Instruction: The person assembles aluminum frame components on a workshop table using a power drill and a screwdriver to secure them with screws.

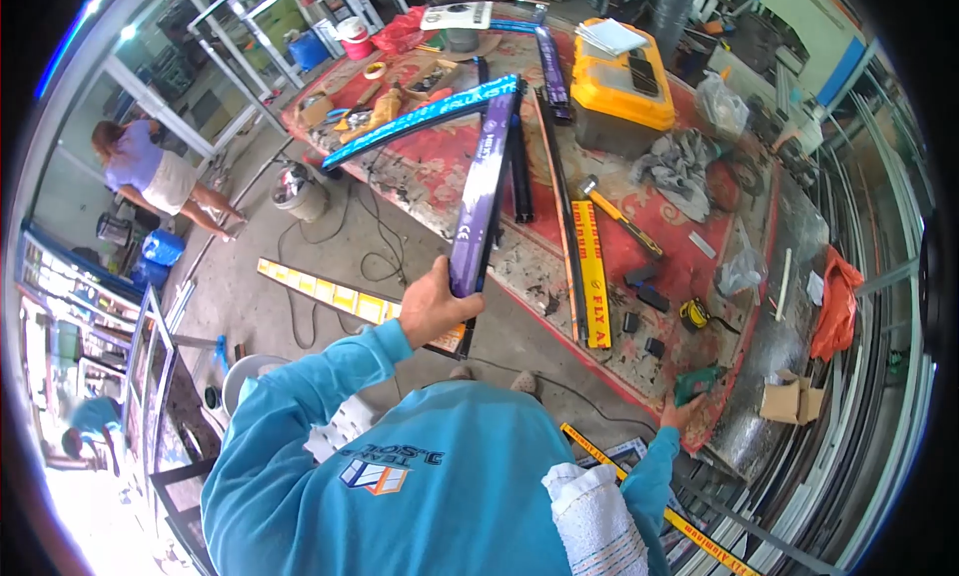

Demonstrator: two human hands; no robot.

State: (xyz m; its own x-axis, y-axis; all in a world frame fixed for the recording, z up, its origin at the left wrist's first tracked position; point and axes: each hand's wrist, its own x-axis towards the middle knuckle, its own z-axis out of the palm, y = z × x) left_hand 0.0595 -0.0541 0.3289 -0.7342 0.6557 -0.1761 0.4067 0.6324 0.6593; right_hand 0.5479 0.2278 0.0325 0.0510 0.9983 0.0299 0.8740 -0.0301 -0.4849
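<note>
My left hand (438, 304) is wrapped round the near end of a dark aluminum profile with purple film (478, 201). The far end of this profile meets a profile with blue printed film (420, 121) at an angle. Beside my left hand, a profile with yellow and white film (335, 294) runs off to the left, low over the floor. My right hand (681, 414) is closed round the handle of a green power tool (696, 384), which looks like a drill, at the table's near right corner.
The table's red patterned cover (539, 276) bears a yellow-lidded toolbox (621, 76), a hammer (624, 216), a yellow-filmed profile (591, 276), a tape measure (696, 316) and grey cloth (679, 171). A bucket (300, 191) and cables stand left. Another person (155, 166) is further left. Long profiles fill the right.
</note>
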